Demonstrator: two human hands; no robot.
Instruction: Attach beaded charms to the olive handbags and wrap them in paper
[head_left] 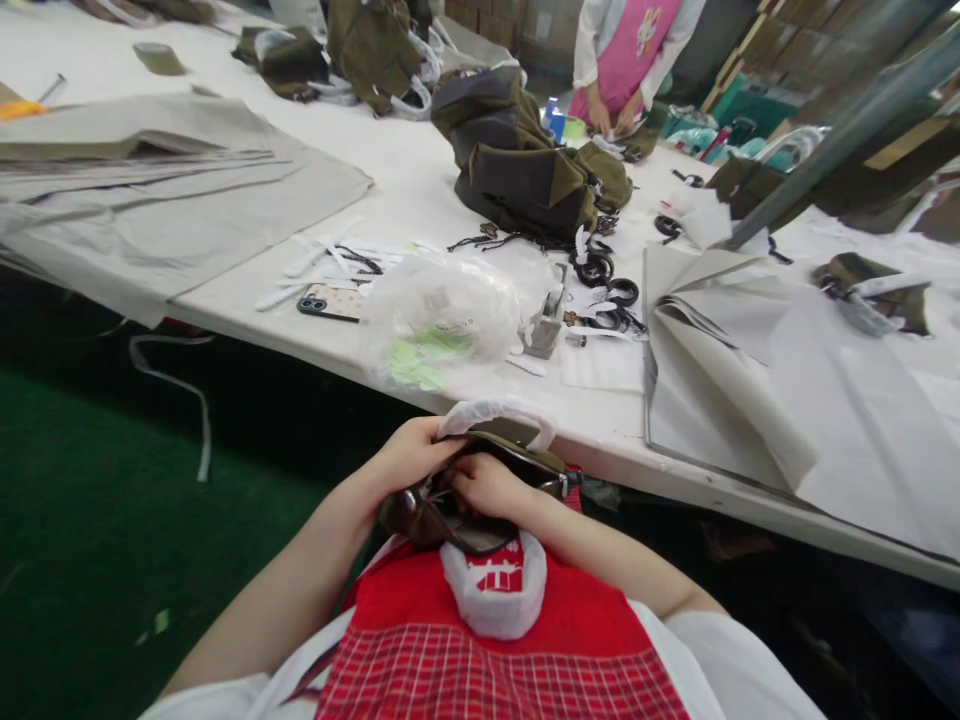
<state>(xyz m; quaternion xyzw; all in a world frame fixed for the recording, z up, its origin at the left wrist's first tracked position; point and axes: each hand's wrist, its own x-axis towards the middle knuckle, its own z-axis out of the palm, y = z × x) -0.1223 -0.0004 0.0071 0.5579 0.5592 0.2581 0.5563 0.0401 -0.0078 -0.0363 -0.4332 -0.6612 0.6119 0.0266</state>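
Note:
An olive-brown handbag [480, 535] lies against my red apron at the table's front edge, its mouth open toward me. One wrapped white handle [499, 408] arches up on the far side, and the other hangs down over the apron. My left hand [417, 452] is closed on the bag's far left rim, near the base of the far handle, with fingertips partly hidden. Curled inside the bag's mouth is my right hand [489, 486]; its fingers look pinched together at the lining, and what they hold is hidden.
On the white table [409, 185] are a clear plastic bag [450, 310] with green slips, a phone [330, 303], a tape dispenser [546, 315], dark straps [611, 290] and piled olive bags [517, 170]. Grey sheets [720, 370] lie right. A person in a pink apron [626, 50] works across.

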